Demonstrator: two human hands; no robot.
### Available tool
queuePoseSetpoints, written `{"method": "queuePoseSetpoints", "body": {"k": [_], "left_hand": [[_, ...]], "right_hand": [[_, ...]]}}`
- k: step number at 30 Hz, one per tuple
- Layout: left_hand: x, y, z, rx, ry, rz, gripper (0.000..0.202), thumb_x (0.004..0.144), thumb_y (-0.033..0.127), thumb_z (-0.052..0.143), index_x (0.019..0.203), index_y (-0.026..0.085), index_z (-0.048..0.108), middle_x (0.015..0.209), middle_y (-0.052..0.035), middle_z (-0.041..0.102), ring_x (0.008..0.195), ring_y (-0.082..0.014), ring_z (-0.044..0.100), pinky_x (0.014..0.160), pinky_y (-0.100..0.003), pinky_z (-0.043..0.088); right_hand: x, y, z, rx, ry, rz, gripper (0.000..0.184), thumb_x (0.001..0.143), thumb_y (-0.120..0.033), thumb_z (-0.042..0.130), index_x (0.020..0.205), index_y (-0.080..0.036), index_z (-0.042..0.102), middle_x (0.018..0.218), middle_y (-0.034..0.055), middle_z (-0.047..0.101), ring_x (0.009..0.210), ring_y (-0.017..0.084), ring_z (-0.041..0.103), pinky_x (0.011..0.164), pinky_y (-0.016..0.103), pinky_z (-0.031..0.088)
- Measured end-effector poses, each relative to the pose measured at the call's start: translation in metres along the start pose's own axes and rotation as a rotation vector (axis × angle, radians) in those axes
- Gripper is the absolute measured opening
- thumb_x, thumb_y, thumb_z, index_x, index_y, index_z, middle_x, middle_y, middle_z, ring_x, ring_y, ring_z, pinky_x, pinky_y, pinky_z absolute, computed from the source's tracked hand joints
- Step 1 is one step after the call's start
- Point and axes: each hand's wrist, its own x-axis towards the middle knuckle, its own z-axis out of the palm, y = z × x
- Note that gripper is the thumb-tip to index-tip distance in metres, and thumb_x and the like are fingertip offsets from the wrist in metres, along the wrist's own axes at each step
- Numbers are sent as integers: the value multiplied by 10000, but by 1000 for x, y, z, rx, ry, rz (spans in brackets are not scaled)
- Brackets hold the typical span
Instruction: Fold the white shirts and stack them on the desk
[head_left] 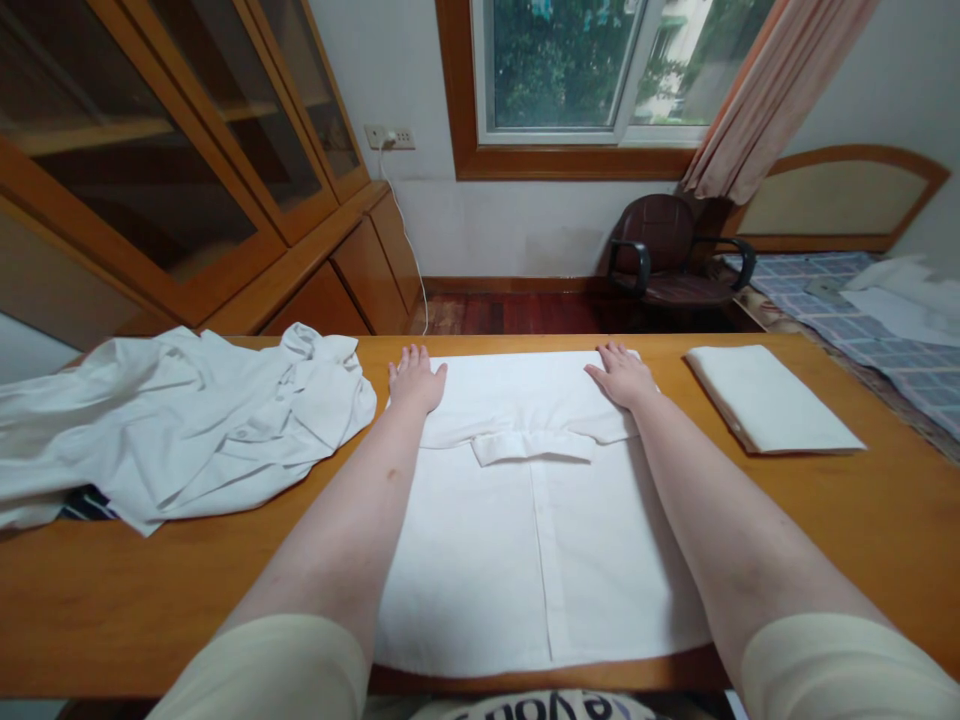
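Note:
A white shirt (472,560) lies spread on the wooden table in front of me, its far part folded over toward me so the collar (532,445) rests across the middle. The button strip runs from below the collar to the near hem. My left hand (416,380) presses flat on the far left corner of the fold, fingers stretched out. On the far right corner lies my right hand (624,378), also flat with its fingers extended. Neither hand grips the cloth.
A crumpled heap of white shirts (225,410) covers the table's left side. On the right sits a neatly folded white garment (776,400). The wooden table (885,520) ends at a far edge, beyond which stand an office chair (660,250), a glass-door cabinet (300,200) and a bed (862,300).

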Motion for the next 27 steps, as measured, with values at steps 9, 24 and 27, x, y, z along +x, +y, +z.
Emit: {"method": "queuePoseSetpoints", "body": {"k": [9,24,27], "left_hand": [[11,-5,0,-25,-76,-11,724,903,515,166,1493,95,176,1568,-122,85,1442,-266,33,1148,-509,59],[31,-13,1,-241,142,-252,583,873,244,323,1421,46,339,1504,-176,301,1403,-308,217,1129,-542,153],[33,-17,0,-278,177,-262,486,859,215,373,1312,78,486,1424,-191,428,1364,-314,305,1112,-534,196]], "right_hand": [[7,6,1,48,-1,90,689,914,-610,214,1467,-207,300,1553,78,208,1422,267,149,1105,574,141],[25,17,2,246,271,360,469,892,-380,407,1259,-139,571,1271,153,578,1157,291,522,980,428,380],[30,21,2,294,312,496,485,879,-420,426,1222,-123,598,1220,183,597,1123,307,543,949,442,399]]}}
